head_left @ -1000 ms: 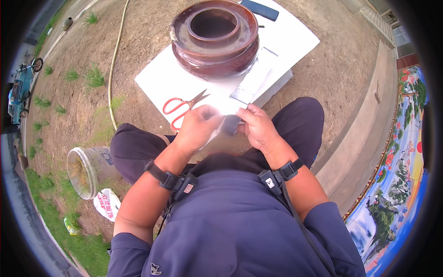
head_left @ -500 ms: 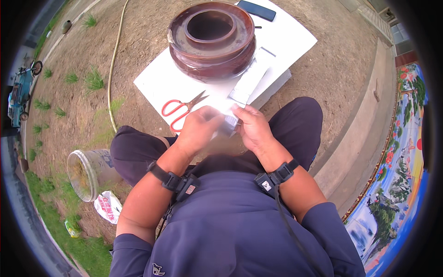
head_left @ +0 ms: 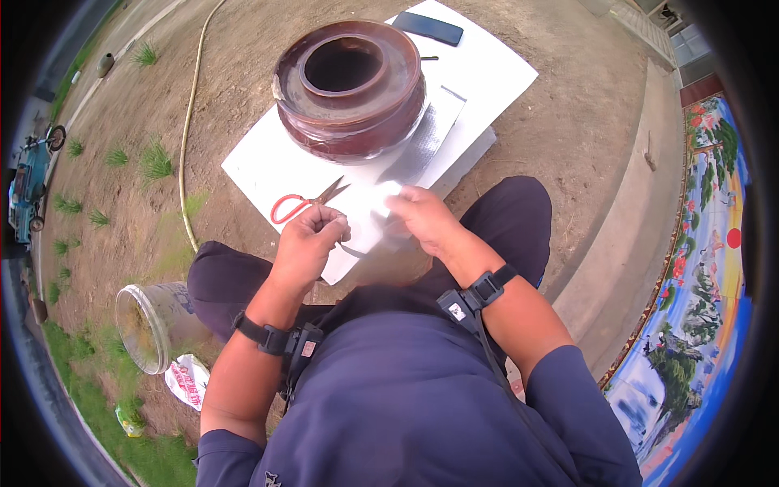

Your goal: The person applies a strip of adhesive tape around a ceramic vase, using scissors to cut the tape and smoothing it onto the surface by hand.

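My left hand point(head_left: 311, 246) is closed in a pinch beside the scissors, apart from my right hand; a thin sliver shows under its fingertips, too small to name. My right hand point(head_left: 426, 217) pinches the near end of a silvery strip point(head_left: 428, 142), blurred at the fingers. The strip's far end lies on the white board point(head_left: 505, 77), right of a brown glazed jar point(head_left: 350, 122). This wide jar has a round dark mouth and a broad rim. Red-handled scissors point(head_left: 310, 200) lie with their blades half apart, pointing up and right.
A dark phone point(head_left: 428, 28) rests on the board's far edge. Left of my knee stand a clear plastic bucket point(head_left: 166, 321) and a white bag point(head_left: 187, 381). A hose point(head_left: 188, 138) runs along the dirt. A concrete ledge point(head_left: 608, 219) and a painted panel point(head_left: 698, 284) border the right.
My hands have come apart, the left moving left and down toward the scissors' handles. The strip, white before, now shows a silvery surface. The whole view has shifted slightly.
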The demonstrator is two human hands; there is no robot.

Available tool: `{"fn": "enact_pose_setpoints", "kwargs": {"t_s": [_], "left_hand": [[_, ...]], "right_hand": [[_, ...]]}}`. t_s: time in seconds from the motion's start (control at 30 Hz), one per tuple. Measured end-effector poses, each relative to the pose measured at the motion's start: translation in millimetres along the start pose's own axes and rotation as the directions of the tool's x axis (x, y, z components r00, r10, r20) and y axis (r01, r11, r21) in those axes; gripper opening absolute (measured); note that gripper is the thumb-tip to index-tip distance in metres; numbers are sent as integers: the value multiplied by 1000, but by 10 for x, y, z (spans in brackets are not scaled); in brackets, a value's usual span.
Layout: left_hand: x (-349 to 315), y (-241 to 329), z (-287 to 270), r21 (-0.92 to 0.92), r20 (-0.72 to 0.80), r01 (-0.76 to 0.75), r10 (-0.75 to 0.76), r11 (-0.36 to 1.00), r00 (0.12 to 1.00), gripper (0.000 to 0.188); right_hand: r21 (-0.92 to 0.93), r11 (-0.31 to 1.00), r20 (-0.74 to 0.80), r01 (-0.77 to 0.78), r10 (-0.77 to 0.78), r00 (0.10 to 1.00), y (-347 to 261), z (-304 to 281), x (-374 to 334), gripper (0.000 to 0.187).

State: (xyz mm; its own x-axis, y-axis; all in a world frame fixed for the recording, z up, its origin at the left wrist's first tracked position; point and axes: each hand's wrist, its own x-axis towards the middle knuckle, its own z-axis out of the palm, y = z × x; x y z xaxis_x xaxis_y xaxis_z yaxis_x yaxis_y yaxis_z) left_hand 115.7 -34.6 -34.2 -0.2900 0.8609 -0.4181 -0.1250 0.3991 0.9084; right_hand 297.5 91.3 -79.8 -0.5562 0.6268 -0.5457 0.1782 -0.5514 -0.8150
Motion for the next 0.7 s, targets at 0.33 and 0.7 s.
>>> {"fn": "enact_pose_setpoints", "kwargs": {"t_s": [0.33, 0.7], "left_hand": [[-11, -63, -238, -97, -88, 24, -33, 995, 996, 7], [-36, -106, -245, -99, -108, 53, -63, 994, 992, 6]], "right_hand": [[-762, 636, -241, 125, -457, 856, -848, -1076, -6, 29], [-979, -153, 205, 137, -700, 684, -1065, -1343, 604, 58]]}}
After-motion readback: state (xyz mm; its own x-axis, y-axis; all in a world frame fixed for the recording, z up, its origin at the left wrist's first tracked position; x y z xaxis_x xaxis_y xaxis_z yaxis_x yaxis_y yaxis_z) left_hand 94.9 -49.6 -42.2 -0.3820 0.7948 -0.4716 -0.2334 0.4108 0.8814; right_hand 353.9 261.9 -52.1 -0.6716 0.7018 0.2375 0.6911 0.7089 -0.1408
